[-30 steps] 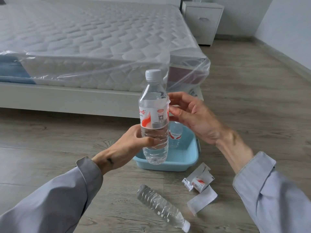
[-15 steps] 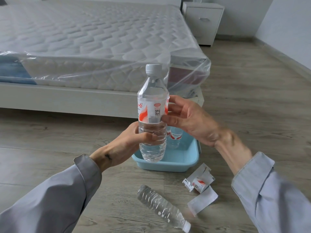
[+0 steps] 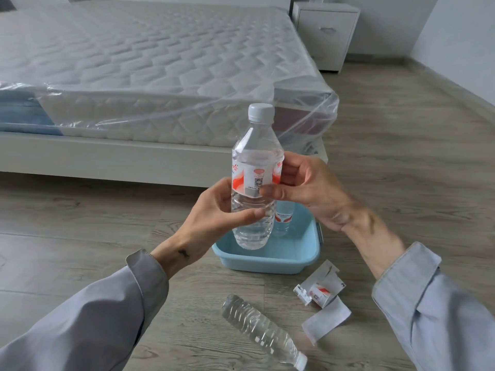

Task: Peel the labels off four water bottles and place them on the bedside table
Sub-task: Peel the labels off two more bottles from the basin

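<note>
As I logged it, step: label (image 3: 255,180) on bottle (image 3: 253,226) not yet lifted.
Left hand (image 3: 214,212): gripped bottle low.
Right hand (image 3: 305,188): thumb and fingers pinched label.
Next: seam needed lifting, I judged.

1 wide-angle camera, worn on the person's head, gives the only view. It faces forward and down across the wooden floor (image 3: 401,156) toward the bed (image 3: 134,62), which fills the frame from 9 to 12 o'clock. It sits close to the arms: the left sleeve (image 3: 80,317) enters at 7 o'clock and the right sleeve (image 3: 442,317) at 5 o'clock. The left hand (image 3: 214,210) and right hand (image 3: 308,188) meet at centre on a water bottle (image 3: 253,145). The bedside table (image 3: 325,30) stands far off at 1 o'clock.
</note>
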A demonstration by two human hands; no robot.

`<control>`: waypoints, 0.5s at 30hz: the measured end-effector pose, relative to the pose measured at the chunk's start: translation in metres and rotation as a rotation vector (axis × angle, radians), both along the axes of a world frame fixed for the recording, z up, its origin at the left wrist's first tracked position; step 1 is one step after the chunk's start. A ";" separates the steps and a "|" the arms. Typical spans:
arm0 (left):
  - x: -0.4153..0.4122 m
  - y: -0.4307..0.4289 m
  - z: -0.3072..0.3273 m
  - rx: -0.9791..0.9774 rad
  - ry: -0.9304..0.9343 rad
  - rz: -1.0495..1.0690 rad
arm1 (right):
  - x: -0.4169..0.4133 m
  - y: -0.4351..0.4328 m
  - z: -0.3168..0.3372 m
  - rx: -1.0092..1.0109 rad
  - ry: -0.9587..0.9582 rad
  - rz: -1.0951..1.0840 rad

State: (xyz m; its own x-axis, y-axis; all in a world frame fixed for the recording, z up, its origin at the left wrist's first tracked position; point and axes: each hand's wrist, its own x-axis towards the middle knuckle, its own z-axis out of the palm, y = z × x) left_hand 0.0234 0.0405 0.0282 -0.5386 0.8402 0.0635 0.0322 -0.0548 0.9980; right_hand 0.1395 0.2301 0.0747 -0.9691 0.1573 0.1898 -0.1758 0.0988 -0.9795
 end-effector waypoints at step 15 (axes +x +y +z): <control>0.004 0.005 -0.003 0.130 0.156 0.337 | -0.010 -0.012 -0.004 0.120 0.119 -0.323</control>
